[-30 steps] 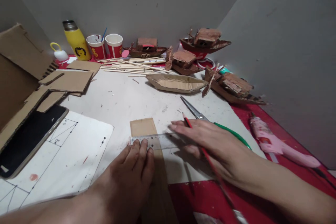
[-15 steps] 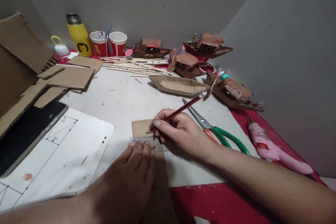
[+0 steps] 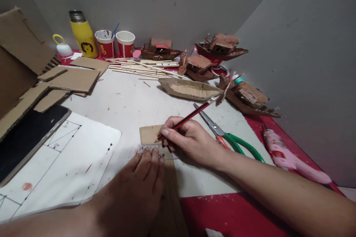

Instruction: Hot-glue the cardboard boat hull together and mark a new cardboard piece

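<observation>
My right hand (image 3: 191, 140) grips a red-and-black pencil (image 3: 191, 116), its tip touching a cardboard strip (image 3: 147, 134) along the far edge of a clear ruler (image 3: 166, 153). My left hand (image 3: 144, 177) lies over the ruler, fingers stretched out and pressing it down onto the strip. The strip runs toward me, partly hidden under both hands. Just beyond the right hand lie scissors (image 3: 215, 127) with green and orange handles, blades open.
A plain cardboard boat hull (image 3: 191, 89) sits ahead, near several brown model boats (image 3: 251, 98). Wooden sticks (image 3: 133, 68), paper cups (image 3: 125, 44) and a yellow bottle (image 3: 83, 37) stand behind. Left are cardboard pieces (image 3: 73, 79), a phone (image 3: 30, 137) and drawn paper (image 3: 91, 144); right, a pink glue gun (image 3: 283, 155).
The view has shifted very slightly. Both hands, the pencil and the ruler stay in nearly the same place.
</observation>
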The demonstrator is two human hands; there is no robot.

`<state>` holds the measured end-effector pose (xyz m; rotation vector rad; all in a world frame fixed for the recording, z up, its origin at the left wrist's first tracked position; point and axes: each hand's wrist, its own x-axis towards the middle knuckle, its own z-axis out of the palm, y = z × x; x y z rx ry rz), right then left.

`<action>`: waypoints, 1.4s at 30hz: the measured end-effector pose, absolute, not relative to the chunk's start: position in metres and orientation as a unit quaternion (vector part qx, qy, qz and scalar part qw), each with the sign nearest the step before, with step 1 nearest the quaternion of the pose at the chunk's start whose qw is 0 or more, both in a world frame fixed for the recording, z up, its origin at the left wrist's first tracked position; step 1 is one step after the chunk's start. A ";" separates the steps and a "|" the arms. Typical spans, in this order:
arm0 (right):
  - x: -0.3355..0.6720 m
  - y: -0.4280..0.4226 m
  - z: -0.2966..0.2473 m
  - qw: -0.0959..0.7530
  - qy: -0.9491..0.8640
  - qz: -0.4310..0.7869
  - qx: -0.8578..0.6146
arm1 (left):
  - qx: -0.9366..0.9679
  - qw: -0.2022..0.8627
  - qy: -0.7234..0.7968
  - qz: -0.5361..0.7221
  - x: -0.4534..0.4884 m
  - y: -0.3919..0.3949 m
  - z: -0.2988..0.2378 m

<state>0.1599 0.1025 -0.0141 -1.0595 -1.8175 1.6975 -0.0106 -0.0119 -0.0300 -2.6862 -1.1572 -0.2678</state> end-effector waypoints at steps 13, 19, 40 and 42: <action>0.161 0.101 -0.015 0.231 -0.732 0.531 -0.360 | -0.911 0.096 -0.391 -0.091 -0.009 -0.009 -0.029; 0.162 0.096 -0.016 0.278 -0.699 0.557 -0.353 | -0.906 0.119 -0.394 -0.102 -0.009 -0.010 -0.032; 0.247 0.076 0.002 0.143 -0.944 0.103 -0.278 | -0.837 -0.057 -0.500 -0.215 -0.039 0.025 -0.005; 0.256 0.072 0.003 0.190 -0.926 0.096 -0.312 | -0.824 -0.066 -0.519 -0.216 -0.047 0.036 -0.006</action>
